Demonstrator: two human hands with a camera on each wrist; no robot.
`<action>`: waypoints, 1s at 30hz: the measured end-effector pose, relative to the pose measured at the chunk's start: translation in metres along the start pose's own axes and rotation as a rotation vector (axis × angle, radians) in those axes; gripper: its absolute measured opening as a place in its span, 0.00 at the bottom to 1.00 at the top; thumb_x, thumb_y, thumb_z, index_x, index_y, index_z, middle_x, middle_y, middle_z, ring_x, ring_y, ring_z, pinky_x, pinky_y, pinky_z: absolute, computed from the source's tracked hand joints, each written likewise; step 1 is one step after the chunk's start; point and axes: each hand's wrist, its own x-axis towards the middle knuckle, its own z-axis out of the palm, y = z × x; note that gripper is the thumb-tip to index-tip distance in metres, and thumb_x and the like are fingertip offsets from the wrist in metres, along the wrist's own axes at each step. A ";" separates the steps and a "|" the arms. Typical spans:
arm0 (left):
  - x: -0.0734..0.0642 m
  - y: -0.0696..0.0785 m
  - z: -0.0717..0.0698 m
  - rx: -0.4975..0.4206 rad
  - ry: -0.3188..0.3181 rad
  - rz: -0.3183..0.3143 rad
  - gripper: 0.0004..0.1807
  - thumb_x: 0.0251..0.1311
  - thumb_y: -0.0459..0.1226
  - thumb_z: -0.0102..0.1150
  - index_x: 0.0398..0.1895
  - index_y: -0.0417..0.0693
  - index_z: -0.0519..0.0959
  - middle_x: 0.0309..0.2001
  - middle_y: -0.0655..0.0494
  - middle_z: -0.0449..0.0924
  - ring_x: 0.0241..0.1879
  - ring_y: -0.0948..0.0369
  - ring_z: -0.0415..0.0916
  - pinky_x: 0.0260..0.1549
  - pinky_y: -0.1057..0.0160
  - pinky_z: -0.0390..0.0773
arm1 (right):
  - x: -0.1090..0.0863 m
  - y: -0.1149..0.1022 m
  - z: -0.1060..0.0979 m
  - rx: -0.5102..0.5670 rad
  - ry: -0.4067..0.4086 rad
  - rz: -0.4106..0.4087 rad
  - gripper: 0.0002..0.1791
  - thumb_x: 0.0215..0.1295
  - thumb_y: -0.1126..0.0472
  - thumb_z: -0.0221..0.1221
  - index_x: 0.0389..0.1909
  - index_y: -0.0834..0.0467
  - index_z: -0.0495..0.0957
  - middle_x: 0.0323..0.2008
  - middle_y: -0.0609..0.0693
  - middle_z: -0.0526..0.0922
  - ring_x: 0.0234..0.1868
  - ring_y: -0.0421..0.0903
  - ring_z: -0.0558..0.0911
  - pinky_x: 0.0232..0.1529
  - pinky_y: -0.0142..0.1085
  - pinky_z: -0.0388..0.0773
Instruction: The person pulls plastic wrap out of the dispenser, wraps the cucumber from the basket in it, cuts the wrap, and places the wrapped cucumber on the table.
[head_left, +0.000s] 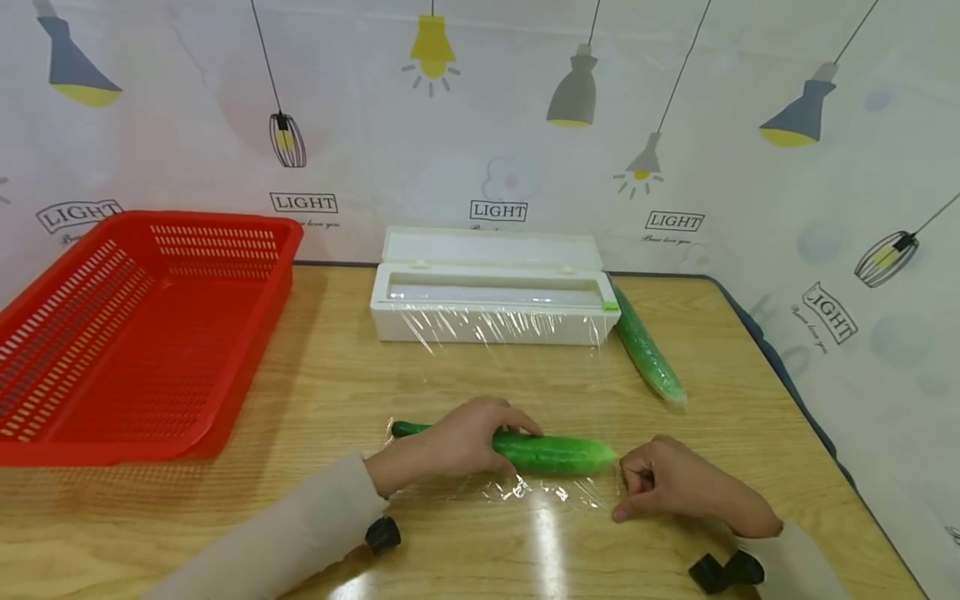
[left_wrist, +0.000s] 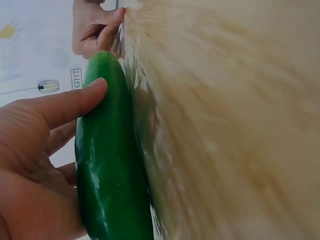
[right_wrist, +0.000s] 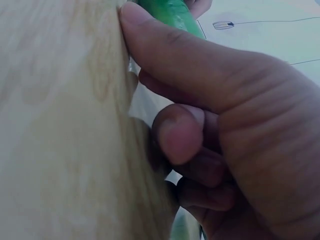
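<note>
On glossy, wrinkled film (head_left: 517,492) across the wood-grained table (head_left: 750,358), a long green cucumber (head_left: 558,454) lies sideways, gripped by the left hand (head_left: 467,440), while the right hand (head_left: 675,479), fingers curled, pinches the film's edge near its pale tip. Behind stand a white boxy dispenser (head_left: 491,328) and a shiny wrapped cucumber (head_left: 647,350); leftward sits a red slotted plastic basket (head_left: 157,358), before a lamp-printed wall covering (head_left: 510,100).
</note>
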 end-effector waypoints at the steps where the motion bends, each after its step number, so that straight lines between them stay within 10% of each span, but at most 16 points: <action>1: -0.001 -0.001 0.000 0.003 0.003 0.003 0.29 0.45 0.36 0.75 0.56 0.55 0.79 0.46 0.62 0.78 0.42 0.65 0.71 0.44 0.65 0.71 | 0.000 0.000 0.000 0.001 0.001 0.000 0.19 0.50 0.48 0.71 0.13 0.46 0.71 0.15 0.31 0.70 0.15 0.26 0.63 0.16 0.24 0.61; 13: -0.019 -0.012 -0.003 0.084 0.078 0.052 0.28 0.49 0.41 0.73 0.56 0.56 0.79 0.47 0.60 0.75 0.49 0.61 0.68 0.49 0.60 0.70 | -0.001 -0.001 0.001 -0.038 0.015 -0.039 0.18 0.52 0.48 0.70 0.16 0.45 0.70 0.17 0.31 0.70 0.18 0.26 0.65 0.18 0.24 0.62; 25: -0.083 -0.037 -0.031 0.115 0.351 0.078 0.24 0.42 0.36 0.77 0.48 0.52 0.82 0.45 0.58 0.73 0.51 0.56 0.67 0.49 0.53 0.72 | -0.008 0.000 0.008 0.005 0.075 -0.108 0.13 0.52 0.53 0.70 0.22 0.44 0.73 0.19 0.35 0.71 0.21 0.28 0.67 0.20 0.25 0.66; 30: -0.106 -0.046 -0.036 0.012 0.318 -0.002 0.16 0.45 0.34 0.75 0.39 0.54 0.83 0.34 0.63 0.71 0.37 0.63 0.68 0.35 0.62 0.73 | -0.009 0.001 0.010 0.032 0.079 -0.135 0.11 0.53 0.56 0.70 0.27 0.43 0.75 0.19 0.35 0.70 0.21 0.28 0.67 0.19 0.24 0.66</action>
